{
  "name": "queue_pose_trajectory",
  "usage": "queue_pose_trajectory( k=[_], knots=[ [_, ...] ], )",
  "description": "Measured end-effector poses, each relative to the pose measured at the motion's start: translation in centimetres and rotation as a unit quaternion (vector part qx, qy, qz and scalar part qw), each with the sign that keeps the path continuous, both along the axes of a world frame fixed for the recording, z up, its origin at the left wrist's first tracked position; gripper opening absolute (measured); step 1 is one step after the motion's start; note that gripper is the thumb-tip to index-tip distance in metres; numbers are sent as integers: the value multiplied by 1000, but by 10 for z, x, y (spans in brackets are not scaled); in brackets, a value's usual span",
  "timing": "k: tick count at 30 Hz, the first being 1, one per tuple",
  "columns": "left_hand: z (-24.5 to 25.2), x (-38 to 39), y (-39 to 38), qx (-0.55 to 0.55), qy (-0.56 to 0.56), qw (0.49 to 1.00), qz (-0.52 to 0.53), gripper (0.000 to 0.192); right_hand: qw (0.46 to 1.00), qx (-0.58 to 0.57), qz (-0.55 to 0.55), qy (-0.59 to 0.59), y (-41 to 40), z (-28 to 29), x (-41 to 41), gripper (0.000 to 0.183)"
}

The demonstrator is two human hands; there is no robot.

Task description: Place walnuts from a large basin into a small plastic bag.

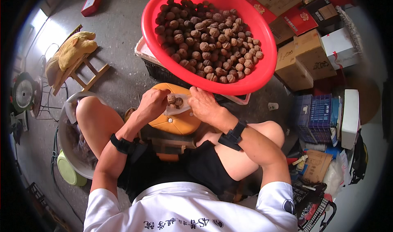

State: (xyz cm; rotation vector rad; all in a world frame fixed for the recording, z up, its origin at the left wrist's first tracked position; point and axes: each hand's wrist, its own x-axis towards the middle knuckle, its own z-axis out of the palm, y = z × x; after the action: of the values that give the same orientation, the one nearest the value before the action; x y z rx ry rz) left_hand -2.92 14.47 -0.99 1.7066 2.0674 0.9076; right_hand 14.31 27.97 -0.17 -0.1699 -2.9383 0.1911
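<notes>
Between my hands is a small clear plastic bag with several walnuts inside. My left hand pinches the bag at its left side, the fingertips partly turned out of sight. On the opposite side my right hand grips the bag's other edge. Both hands are above an orange tufted stool seat with white buttons. Just beyond them a large red plastic basin, tilted towards me, holds a heap of walnuts.
A black crate stands under the red basin. Left of my knee, a grey tub holds filled plastic bags, beside a green container. A wooden stool bears a yellow cushion. Cardboard boxes and a purple crate fill the right.
</notes>
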Motion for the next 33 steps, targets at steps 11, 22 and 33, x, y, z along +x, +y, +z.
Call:
queue_pose_trajectory(
  k=[11, 22, 33],
  knots=[
    [-13, 3, 0, -30, -10, 1000, 4, 15, 996, -22, 39, -83, -12, 22, -12, 11],
    [-13, 2, -4, -10, -23, 1000, -13, 30, 953, -193, -193, 129, 109, 119, -51, 10],
    [-11, -3, -14, -1, -66, 998, -11, 23, 929, -178, -308, -102, 184, 66, -66, 51]
  ],
)
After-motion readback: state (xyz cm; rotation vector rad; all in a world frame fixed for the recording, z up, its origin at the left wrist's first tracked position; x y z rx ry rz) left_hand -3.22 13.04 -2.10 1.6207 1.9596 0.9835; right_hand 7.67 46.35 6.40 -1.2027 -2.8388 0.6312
